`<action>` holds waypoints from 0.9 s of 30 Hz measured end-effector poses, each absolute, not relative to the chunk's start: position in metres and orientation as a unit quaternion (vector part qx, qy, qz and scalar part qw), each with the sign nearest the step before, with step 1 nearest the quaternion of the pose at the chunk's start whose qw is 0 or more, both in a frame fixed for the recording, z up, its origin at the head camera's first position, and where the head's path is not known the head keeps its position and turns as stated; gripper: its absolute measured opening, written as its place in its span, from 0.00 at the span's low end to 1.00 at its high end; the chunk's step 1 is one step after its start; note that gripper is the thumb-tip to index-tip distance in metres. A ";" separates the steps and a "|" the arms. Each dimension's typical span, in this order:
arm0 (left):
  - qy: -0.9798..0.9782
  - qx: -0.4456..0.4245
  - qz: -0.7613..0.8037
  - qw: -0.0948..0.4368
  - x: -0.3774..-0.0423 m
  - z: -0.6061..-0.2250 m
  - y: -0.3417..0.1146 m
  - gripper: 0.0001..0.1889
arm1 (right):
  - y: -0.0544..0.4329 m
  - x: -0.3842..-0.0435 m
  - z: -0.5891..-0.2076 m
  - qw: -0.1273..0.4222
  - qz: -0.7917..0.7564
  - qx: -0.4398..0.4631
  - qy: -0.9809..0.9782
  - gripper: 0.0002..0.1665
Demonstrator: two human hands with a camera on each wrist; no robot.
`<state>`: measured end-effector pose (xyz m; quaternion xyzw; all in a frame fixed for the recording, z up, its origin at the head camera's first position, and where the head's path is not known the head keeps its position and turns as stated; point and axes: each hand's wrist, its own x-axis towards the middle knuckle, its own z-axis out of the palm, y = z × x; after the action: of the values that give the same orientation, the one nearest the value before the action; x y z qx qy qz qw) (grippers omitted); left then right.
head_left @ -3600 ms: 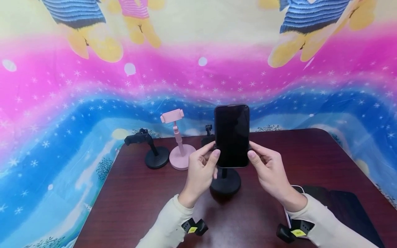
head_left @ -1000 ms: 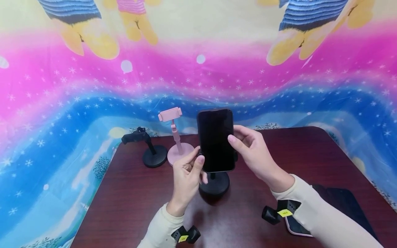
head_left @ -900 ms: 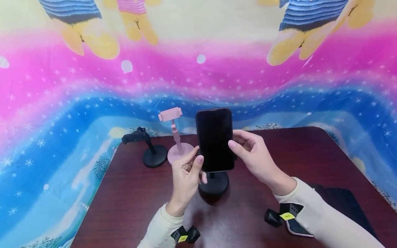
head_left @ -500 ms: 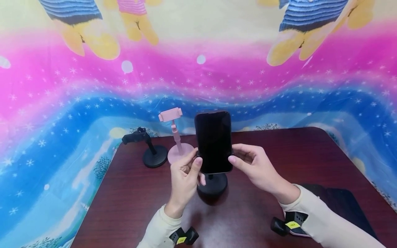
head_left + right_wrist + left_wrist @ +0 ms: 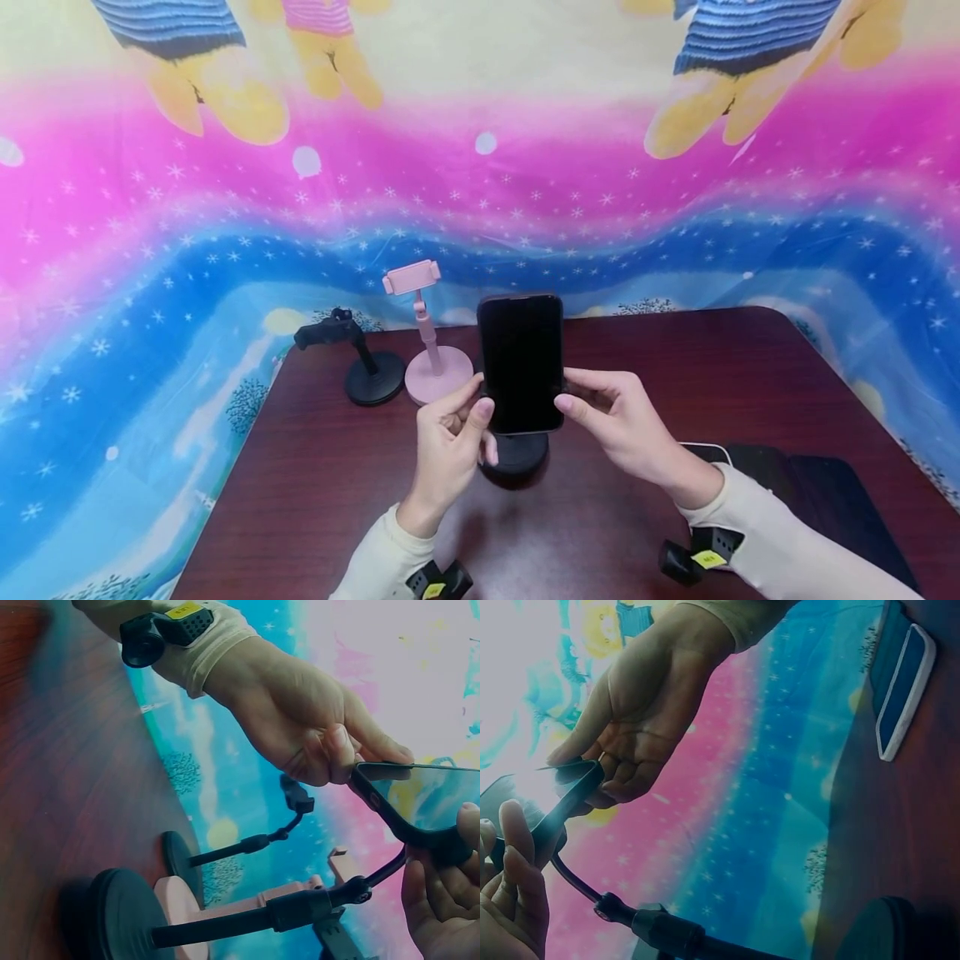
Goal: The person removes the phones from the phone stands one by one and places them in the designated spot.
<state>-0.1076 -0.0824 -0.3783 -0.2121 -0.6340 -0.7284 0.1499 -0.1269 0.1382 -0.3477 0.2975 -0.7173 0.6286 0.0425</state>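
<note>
In the head view, a black smartphone (image 5: pixel 521 362) stands upright, screen facing me, on a black phone stand whose round base (image 5: pixel 516 457) shows beneath it. My left hand (image 5: pixel 448 446) pinches the phone's lower left side, thumb in front and fingers behind. Opposite it, my right hand (image 5: pixel 622 421) pinches the lower right side. The right wrist view shows the stand's jointed pole (image 5: pixel 300 909) running up behind the phone (image 5: pixel 420 799). Most of the clamp is hidden by the phone and my fingers.
A pink phone stand (image 5: pixel 437 375) and a folded black phone stand (image 5: pixel 375 379) are at the back left of the brown table (image 5: pixel 337 492). A dark flat case (image 5: pixel 840 500) and a pale-edged flat device (image 5: pixel 907 694) lie at the right. A printed cloth (image 5: pixel 480 192) hangs behind.
The phone has come down a little with both hands on it. Over the last second, my right hand slid from higher on the phone's right side to its lower part.
</note>
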 end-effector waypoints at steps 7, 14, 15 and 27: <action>-0.637 -0.220 -0.726 0.139 -0.106 -0.387 -0.084 0.21 | 0.139 -0.123 -0.357 0.045 0.620 0.292 -0.727 0.19; -0.641 -0.215 -0.725 0.130 -0.104 -0.392 -0.085 0.22 | 0.138 -0.120 -0.362 0.038 0.618 0.286 -0.731 0.19; -0.642 -0.215 -0.725 0.130 -0.104 -0.393 -0.086 0.22 | 0.138 -0.120 -0.363 0.037 0.617 0.286 -0.732 0.19; -0.633 -0.220 -0.728 0.144 -0.100 -0.403 -0.088 0.21 | 0.138 -0.118 -0.368 0.005 0.625 0.288 -0.725 0.19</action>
<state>-0.1000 -0.0878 -0.4028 -0.2199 -0.6332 -0.7280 0.1439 -0.1184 0.1384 -0.3676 0.2885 -0.7250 0.6254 0.0049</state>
